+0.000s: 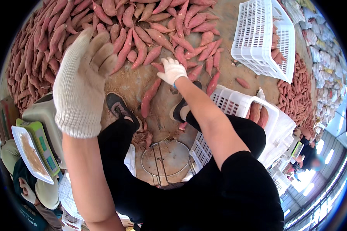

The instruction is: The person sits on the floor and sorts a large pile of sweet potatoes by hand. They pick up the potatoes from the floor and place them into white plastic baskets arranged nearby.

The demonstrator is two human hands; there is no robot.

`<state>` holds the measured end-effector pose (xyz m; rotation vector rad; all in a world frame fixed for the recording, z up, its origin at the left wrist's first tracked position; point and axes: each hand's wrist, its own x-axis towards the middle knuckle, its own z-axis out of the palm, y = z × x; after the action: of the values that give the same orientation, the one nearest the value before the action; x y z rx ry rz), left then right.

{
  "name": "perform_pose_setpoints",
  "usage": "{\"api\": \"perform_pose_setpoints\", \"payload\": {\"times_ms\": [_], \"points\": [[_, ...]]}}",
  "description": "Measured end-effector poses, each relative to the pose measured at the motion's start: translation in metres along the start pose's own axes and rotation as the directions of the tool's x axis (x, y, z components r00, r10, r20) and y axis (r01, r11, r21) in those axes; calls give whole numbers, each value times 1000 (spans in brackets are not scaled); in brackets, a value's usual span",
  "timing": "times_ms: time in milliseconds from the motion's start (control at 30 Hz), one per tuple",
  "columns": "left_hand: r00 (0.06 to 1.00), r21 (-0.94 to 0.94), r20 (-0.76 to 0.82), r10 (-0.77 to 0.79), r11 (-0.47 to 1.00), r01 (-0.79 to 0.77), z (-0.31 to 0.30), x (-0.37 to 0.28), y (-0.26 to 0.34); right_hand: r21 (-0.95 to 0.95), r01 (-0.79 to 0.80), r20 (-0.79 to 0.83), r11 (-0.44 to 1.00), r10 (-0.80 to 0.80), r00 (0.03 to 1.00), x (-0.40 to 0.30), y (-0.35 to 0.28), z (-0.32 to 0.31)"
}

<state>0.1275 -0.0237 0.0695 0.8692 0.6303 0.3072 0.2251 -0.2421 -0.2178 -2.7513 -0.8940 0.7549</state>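
My left hand (81, 83), in a cream knitted glove, is raised close to the camera at the left. Its fingers are loosely bent and I see nothing in them. My right hand (172, 70), gloved in the same way, reaches down to the near edge of a heap of sweet potatoes (127, 43). Its fingers are spread over some of them, and a small sweet potato (158, 67) lies by its thumb. Between my shoes a long sweet potato (149, 98) rests on the dirty floor.
At my right knee stands a white plastic crate (228, 101) holding sweet potatoes. Another white crate (253, 40) lies tilted farther off. A green digital scale (42, 144) with a white tray (31, 154) is at the left, near another person's gloved hand (27, 192). A metal ring (142, 164) lies below me.
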Motion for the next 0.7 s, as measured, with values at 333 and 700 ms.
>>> {"api": "perform_pose_setpoints", "payload": {"times_ms": [333, 700], "points": [[994, 119, -103, -47, 991, 59, -28, 10, 7, -240, 12, -66, 971, -29, 997, 7, 25, 45], [981, 631, 121, -154, 774, 44, -3, -7, -38, 957, 281, -258, -76, 229, 939, -69, -115, -172]]}}
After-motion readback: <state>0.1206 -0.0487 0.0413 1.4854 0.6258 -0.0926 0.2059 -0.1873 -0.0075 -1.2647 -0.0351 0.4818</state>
